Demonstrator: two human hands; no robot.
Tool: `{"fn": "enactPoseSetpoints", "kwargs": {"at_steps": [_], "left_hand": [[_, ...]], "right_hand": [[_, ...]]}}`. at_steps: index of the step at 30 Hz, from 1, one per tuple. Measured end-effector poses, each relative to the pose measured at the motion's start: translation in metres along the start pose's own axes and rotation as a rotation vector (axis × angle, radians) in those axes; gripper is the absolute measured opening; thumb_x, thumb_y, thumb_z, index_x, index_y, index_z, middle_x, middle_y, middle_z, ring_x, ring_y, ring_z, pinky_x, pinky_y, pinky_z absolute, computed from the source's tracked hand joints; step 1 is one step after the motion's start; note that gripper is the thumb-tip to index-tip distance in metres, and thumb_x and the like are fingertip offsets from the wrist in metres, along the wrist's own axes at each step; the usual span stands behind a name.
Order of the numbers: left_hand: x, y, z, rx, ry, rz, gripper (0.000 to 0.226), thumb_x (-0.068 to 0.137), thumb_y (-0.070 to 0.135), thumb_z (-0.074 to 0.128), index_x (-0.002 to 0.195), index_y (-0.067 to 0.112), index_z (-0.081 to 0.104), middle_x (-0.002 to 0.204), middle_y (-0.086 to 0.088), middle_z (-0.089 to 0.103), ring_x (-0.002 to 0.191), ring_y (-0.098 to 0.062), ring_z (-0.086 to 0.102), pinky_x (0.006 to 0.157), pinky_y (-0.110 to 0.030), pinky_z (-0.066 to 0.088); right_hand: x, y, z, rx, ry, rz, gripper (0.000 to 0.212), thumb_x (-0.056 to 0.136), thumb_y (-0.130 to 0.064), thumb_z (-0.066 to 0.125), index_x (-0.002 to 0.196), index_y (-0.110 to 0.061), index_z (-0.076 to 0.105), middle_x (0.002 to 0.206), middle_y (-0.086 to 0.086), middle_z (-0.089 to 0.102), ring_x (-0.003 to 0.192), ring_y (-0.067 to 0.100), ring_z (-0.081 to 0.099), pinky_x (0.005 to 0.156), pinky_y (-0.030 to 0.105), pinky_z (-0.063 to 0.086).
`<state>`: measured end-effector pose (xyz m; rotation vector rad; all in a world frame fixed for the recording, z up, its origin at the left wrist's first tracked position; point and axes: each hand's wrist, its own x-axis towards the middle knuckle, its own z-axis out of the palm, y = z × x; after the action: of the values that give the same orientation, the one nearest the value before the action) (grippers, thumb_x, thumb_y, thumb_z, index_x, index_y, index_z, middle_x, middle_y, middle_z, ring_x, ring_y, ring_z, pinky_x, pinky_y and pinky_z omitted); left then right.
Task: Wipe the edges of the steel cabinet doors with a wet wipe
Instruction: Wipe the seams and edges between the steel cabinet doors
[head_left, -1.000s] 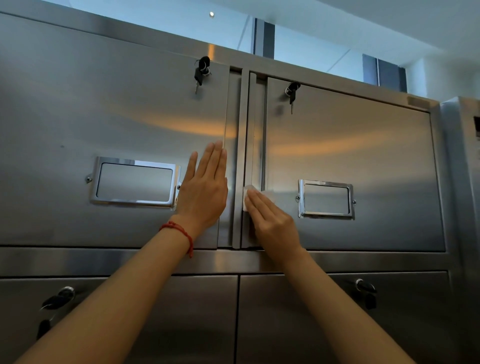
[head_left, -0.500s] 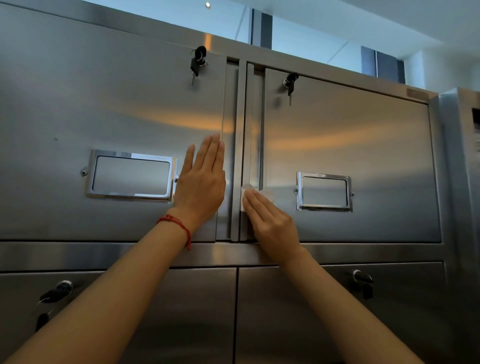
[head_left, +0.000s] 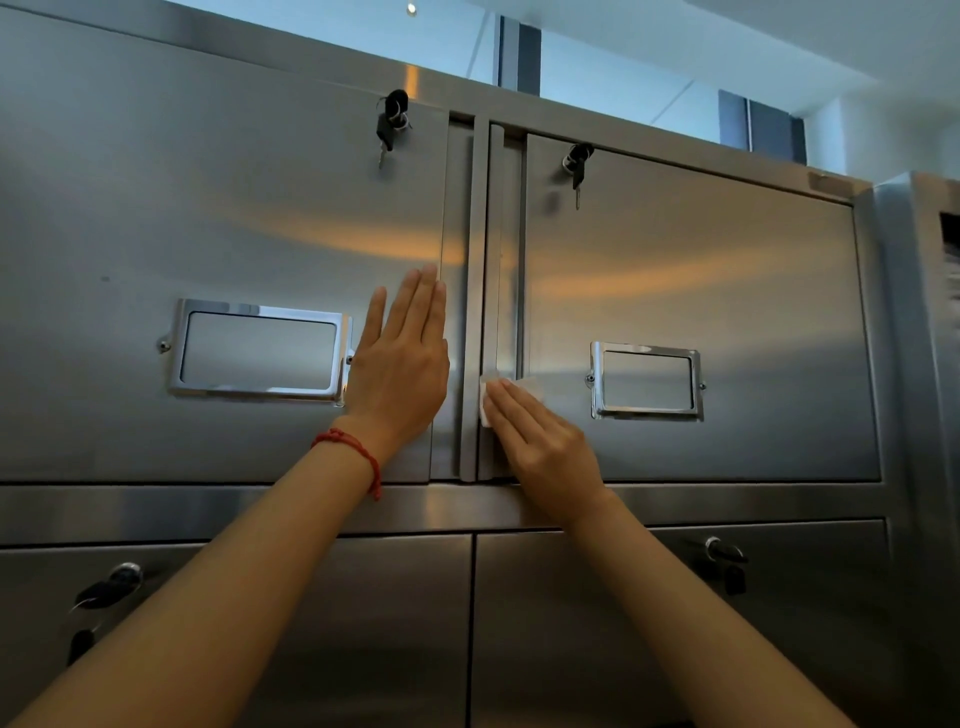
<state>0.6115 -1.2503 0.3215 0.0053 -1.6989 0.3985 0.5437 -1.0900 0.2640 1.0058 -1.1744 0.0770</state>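
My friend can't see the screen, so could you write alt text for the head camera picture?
A person's right hand presses a white wet wipe with flat fingers against the inner edge of the upper right brushed-steel cabinet door. Their left hand, wearing a red string bracelet, rests flat on the upper left steel door. Keys hang in both locks.

Left cabinet door (head_left: 223, 249): brushed steel, closed, upper row. Framed label holder at mid-height; key in lock near its top right corner. Its right edge is a recessed vertical strip.

Right cabinet door (head_left: 691, 291): same steel, closed, smaller label holder, key in lock at top left. Its left edge forms a vertical strip just beside the left door's edge; a narrow seam runs between them.

Wet wipe (head_left: 488, 400): white, folded small, pressed flat against the right door's left edge strip, low on the door, mostly covered.
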Motion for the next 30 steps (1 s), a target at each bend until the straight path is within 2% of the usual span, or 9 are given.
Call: {"fn": "enactPoseSetpoints", "kwargs": {"at_steps": [4, 10, 16, 19, 23, 30], "left_hand": [[0.0, -0.001, 0.0, -0.002, -0.011, -0.004, 0.056, 0.098, 0.017, 0.035, 0.144, 0.002, 0.007, 0.154, -0.018, 0.005, 0.143, -0.029, 0.002, 0.115, -0.042, -0.003], [0.0, 0.0, 0.001, 0.004, 0.005, -0.013, 0.055, 0.098, 0.016, 0.035, 0.145, 0.001, 0.011, 0.154, -0.018, 0.007, 0.143, -0.029, 0.004, 0.115, -0.043, -0.003], [0.0, -0.001, 0.002, 0.012, -0.002, -0.012, 0.056, 0.098, 0.018, 0.032, 0.146, 0.002, 0.007, 0.155, -0.016, 0.004, 0.143, -0.028, 0.0, 0.115, -0.042, -0.005], [0.0, -0.001, 0.001, 0.005, 0.001, -0.012, 0.055, 0.098, 0.017, 0.034, 0.145, 0.001, 0.01, 0.154, -0.017, 0.006, 0.143, -0.028, 0.002, 0.115, -0.042, -0.003], [0.0, -0.001, 0.002, 0.005, -0.007, -0.02, 0.055, 0.099, 0.018, 0.031, 0.146, 0.003, 0.005, 0.155, -0.015, 0.002, 0.143, -0.027, -0.002, 0.116, -0.042, -0.004], [0.0, -0.001, 0.003, 0.009, 0.005, -0.017, 0.055, 0.099, 0.017, 0.032, 0.146, 0.003, 0.005, 0.155, -0.015, 0.002, 0.143, -0.026, -0.003, 0.115, -0.041, -0.006]], "right_hand": [[0.002, 0.003, 0.001, 0.024, 0.002, -0.004, 0.041, 0.063, 0.006, 0.081, 0.102, 0.007, 0.069, 0.108, 0.023, 0.066, 0.1, 0.032, 0.064, 0.083, 0.038, 0.055], [-0.022, 0.006, -0.003, 0.052, -0.02, -0.178, 0.033, 0.069, 0.002, 0.078, 0.101, 0.003, 0.07, 0.109, 0.018, 0.067, 0.103, 0.03, 0.064, 0.073, 0.035, 0.058], [-0.009, 0.02, 0.002, 0.033, 0.029, -0.225, 0.025, 0.079, 0.002, 0.066, 0.103, 0.006, 0.068, 0.11, 0.021, 0.065, 0.104, 0.032, 0.063, 0.082, 0.038, 0.055], [-0.013, 0.019, 0.004, 0.045, 0.019, -0.227, 0.033, 0.072, 0.001, 0.073, 0.104, 0.006, 0.067, 0.111, 0.021, 0.065, 0.106, 0.032, 0.062, 0.084, 0.038, 0.054], [-0.02, 0.022, 0.0, 0.068, -0.043, -0.329, 0.037, 0.069, -0.001, 0.078, 0.104, 0.007, 0.068, 0.112, 0.021, 0.064, 0.108, 0.033, 0.06, 0.085, 0.039, 0.054], [-0.005, 0.034, -0.001, 0.043, -0.016, -0.376, 0.029, 0.075, 0.0, 0.071, 0.103, 0.006, 0.069, 0.112, 0.021, 0.064, 0.108, 0.033, 0.06, 0.086, 0.039, 0.053]]}}
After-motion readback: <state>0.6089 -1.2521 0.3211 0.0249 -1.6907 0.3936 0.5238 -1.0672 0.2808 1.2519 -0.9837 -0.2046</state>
